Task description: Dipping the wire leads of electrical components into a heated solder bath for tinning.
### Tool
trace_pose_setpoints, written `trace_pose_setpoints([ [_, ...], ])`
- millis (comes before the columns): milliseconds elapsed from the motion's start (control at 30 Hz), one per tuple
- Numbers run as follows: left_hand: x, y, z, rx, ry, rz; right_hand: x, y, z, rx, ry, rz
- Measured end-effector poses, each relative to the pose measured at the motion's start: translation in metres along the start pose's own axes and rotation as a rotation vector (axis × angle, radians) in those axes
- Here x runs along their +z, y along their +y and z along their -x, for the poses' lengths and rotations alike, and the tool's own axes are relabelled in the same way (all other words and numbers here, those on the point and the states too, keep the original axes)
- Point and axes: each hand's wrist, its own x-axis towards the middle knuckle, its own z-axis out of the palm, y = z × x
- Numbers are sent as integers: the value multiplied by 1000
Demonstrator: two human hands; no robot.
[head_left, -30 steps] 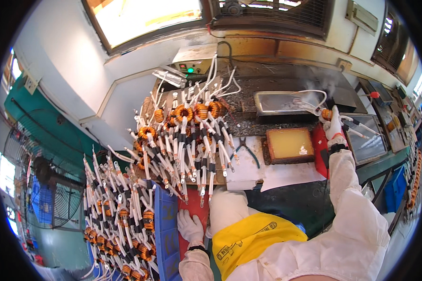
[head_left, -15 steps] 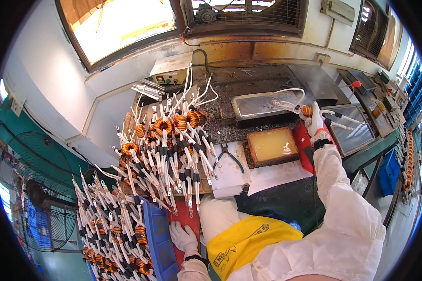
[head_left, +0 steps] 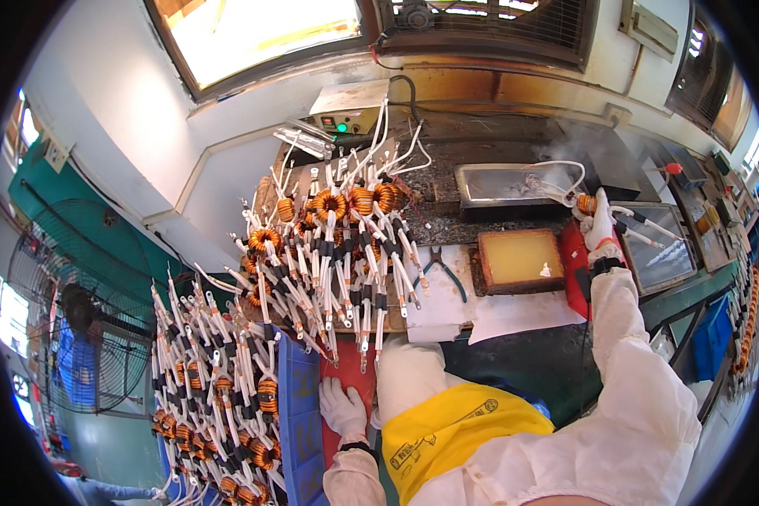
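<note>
My right hand (head_left: 600, 221), in a white glove, is closed round a copper-wound toroidal coil (head_left: 587, 204) with white leads. Some leads reach left into the rectangular metal solder pot (head_left: 468, 201), where smoke rises and hides their tips. Other leads stick out to the right of the hand. My left hand (head_left: 343, 408), gloved too, lies flat with fingers stretched on a red surface (head_left: 358, 371), beside the wall of a blue crate (head_left: 302, 422). It holds nothing. A tray of yellowish liquid (head_left: 519, 257) sits in front of the pot.
Many similar coils (head_left: 329, 205) are heaped at the bench's left; more fill the blue crate. Green-handled pliers (head_left: 444, 274) lie on white paper (head_left: 514, 316). A control box (head_left: 350, 110) with a green light stands behind. A caged fan (head_left: 80, 308) is at far left.
The whole view has shifted, so the scene sits farther right in the picture. My right hand still holds the coil at the pot; my left hand stays on the red surface.
</note>
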Motion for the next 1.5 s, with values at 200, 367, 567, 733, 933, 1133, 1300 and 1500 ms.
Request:
trace_pose_setpoints([
  [200,0,1,-2,19,9,27,-1,0,-2,-6,-16,23],
  [367,1,0,0,20,-9,34,-3,6,-6,-39,-15,12],
  [567,1,-2,1,-16,-27,20,14,2,10,-78,66,-2],
  [733,1,0,0,6,-12,13,7,0,7,-70,55,19],
  [933,0,0,-1,2,3,27,8,3,6,-62,57,3],
  [1133,1,-5,2,-5,4,13,9,4,4,-17,6,11],
  [1300,-1,2,-3,20,-6,36,-12,4,-13,0,-18,15],
  [1500,-1,2,-2,5,-10,23,-3,3,1,-83,24,94],
])
